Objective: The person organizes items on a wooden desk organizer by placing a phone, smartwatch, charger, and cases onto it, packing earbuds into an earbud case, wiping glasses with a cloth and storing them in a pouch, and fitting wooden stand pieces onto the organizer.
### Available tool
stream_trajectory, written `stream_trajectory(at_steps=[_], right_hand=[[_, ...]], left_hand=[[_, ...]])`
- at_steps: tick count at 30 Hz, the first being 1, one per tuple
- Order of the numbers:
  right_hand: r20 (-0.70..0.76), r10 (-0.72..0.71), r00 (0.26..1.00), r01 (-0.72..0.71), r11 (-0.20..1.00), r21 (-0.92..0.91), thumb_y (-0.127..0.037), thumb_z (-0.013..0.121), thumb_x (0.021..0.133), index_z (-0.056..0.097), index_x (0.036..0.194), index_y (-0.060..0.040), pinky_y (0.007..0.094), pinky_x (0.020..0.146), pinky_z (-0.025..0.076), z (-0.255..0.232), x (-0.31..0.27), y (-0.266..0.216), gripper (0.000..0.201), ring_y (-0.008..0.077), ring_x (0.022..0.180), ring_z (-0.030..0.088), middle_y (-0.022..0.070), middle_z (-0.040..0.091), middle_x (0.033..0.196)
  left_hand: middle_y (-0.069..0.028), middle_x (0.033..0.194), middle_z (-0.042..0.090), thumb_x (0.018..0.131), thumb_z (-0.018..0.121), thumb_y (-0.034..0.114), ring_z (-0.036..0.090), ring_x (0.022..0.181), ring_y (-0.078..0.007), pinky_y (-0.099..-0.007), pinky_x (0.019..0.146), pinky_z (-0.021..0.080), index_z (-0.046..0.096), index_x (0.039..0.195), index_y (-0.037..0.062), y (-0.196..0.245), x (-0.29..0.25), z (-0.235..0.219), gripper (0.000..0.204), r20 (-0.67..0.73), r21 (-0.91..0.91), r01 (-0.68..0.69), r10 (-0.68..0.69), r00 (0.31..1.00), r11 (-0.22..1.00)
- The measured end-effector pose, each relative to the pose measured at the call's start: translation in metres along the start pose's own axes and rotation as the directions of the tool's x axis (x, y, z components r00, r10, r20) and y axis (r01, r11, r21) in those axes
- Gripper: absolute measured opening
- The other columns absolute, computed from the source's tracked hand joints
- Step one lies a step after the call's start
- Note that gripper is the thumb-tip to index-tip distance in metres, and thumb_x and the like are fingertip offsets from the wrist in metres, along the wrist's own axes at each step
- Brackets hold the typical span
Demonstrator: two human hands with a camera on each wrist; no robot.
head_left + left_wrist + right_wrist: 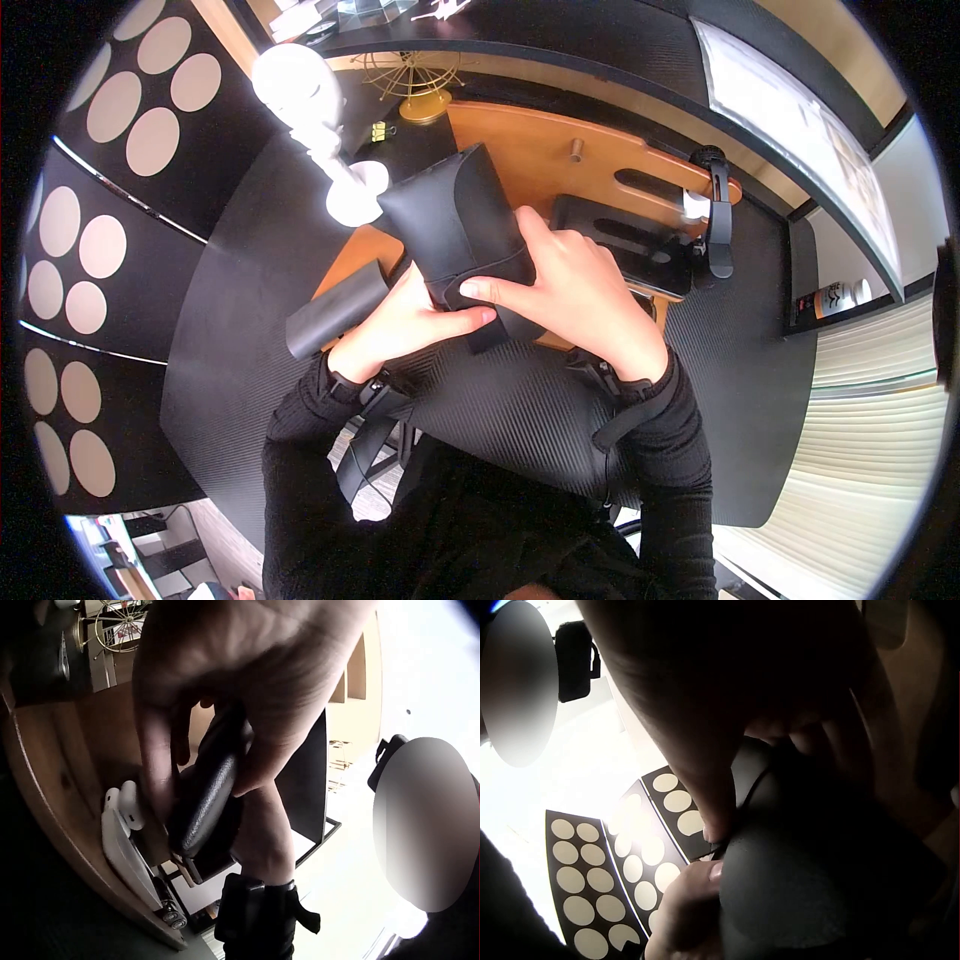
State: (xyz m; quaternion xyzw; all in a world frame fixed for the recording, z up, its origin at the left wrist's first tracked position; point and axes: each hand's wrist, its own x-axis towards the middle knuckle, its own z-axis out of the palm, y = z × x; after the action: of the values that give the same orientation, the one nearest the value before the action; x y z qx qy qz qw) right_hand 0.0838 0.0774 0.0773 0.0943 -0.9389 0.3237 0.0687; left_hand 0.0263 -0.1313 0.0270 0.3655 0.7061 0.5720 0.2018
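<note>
Both hands hold a black leather-look pouch with a rounded flap, raised over the desk in front of the body. My left hand grips its near end from the left, thumb lying along the lower edge. From the right, my right hand holds its side, the thumb pressed on the near edge close to the left thumb. In the left wrist view, the pouch's padded edge sits between the left thumb and fingers. The right wrist view has the dark pouch beside the left thumb; the right fingers are partly in shadow.
A long black case lies left of the hands on a wooden piece. Behind stand a white lamp, a gold wheel ornament and a wooden stand. A black device leans right of the right hand.
</note>
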Motion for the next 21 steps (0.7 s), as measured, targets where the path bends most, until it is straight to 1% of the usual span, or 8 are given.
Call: stream_trajectory(at_steps=[4,6,7,10,12,15,19,21], right_hand=[[-0.012,0.026,1.000,-0.026,0.999,-0.038,-0.056,0.074,0.080,0.056,0.105,0.0026,0.0426,0.067,0.055,0.000,0.000,-0.003,0.066,0.0400,0.074,0.071,0.0229,0.067,0.074],[-0.105,-0.017,0.994,0.011,0.999,-0.052,-0.056,0.074,0.080,0.057,0.103,0.0024,0.0427,0.066,0.056,0.005,0.000,-0.001,0.065,0.0392,0.072,0.071,0.0225,0.067,0.072],[-0.105,-0.017,0.994,0.012,0.999,-0.052,-0.056,0.074,0.080,0.057,0.103,0.0024,0.0427,0.066,0.056,0.007,0.000,0.001,0.065,0.0392,0.072,0.071,0.0225,0.067,0.072],[-0.108,-0.029,0.994,0.025,0.999,-0.036,-0.056,0.074,0.081,0.056,0.105,0.0041,0.0402,0.064,0.054,0.008,0.001,0.004,0.067,0.0356,0.068,0.071,0.0209,0.066,0.070],[-0.021,0.004,1.000,-0.003,0.998,0.061,-0.055,0.073,0.083,0.055,0.106,0.0056,0.0369,0.059,0.052,0.003,0.002,0.002,0.067,0.0311,0.062,0.069,0.0183,0.063,0.066],[-0.016,-0.058,0.998,0.059,0.987,0.146,-0.054,0.072,0.085,0.054,0.105,0.0057,0.0349,0.057,0.049,0.002,0.001,0.007,0.066,0.0276,0.058,0.066,0.0164,0.060,0.063],[-0.033,-0.039,0.999,0.041,0.996,0.081,-0.053,0.071,0.085,0.054,0.103,0.0052,0.0348,0.057,0.050,0.005,0.001,0.004,0.063,0.0281,0.059,0.066,0.0167,0.060,0.063],[-0.055,0.003,0.998,-0.004,1.000,-0.008,-0.052,0.072,0.085,0.055,0.103,0.0051,0.0365,0.057,0.051,0.007,0.000,0.001,0.062,0.0309,0.061,0.068,0.0177,0.061,0.064]], left_hand=[[-0.0093,0.134,0.053,0.086,0.075,0.009,0.048,0.126,-0.0187,-0.0337,0.103,0.043,0.039,0.145,0.0027,0.022,-0.008,-0.006,0.069,-0.004,-0.143,0.044,-0.045,0.999,0.989],[-0.0093,0.135,0.052,0.090,0.073,0.012,0.048,0.127,-0.0179,-0.0328,0.103,0.042,0.037,0.146,0.0022,0.029,-0.011,-0.015,0.067,0.019,-0.236,0.335,-0.340,0.940,0.912],[-0.0093,0.135,0.052,0.090,0.073,0.012,0.048,0.127,-0.0179,-0.0328,0.103,0.042,0.037,0.146,0.0022,0.026,-0.012,-0.017,0.067,0.018,-0.236,0.335,-0.341,0.940,0.912],[-0.0091,0.136,0.052,0.094,0.069,0.013,0.048,0.127,-0.0160,-0.0318,0.102,0.043,0.040,0.144,0.0018,0.016,-0.008,-0.022,0.059,-0.004,-0.172,0.147,-0.150,0.989,0.974],[-0.0088,0.134,0.054,0.095,0.067,0.011,0.051,0.123,-0.0143,-0.0305,0.099,0.046,0.042,0.143,0.0015,0.017,-0.005,-0.025,0.054,-0.085,-0.197,-0.046,0.030,0.996,0.979],[-0.0080,0.129,0.058,0.095,0.067,0.010,0.055,0.118,-0.0135,-0.0302,0.096,0.048,0.044,0.142,0.0015,0.017,-0.007,-0.034,0.053,-0.051,-0.189,0.004,-0.014,0.999,0.982],[-0.0066,0.126,0.059,0.097,0.065,0.013,0.058,0.111,-0.0126,-0.0290,0.093,0.049,0.043,0.144,0.0020,0.021,-0.008,-0.031,0.052,-0.050,-0.208,0.028,-0.039,0.998,0.978],[-0.0053,0.126,0.060,0.100,0.062,0.017,0.058,0.107,-0.0122,-0.0279,0.092,0.049,0.042,0.144,0.0028,0.021,-0.009,-0.037,0.051,0.003,-0.213,0.171,-0.174,0.985,0.962]])
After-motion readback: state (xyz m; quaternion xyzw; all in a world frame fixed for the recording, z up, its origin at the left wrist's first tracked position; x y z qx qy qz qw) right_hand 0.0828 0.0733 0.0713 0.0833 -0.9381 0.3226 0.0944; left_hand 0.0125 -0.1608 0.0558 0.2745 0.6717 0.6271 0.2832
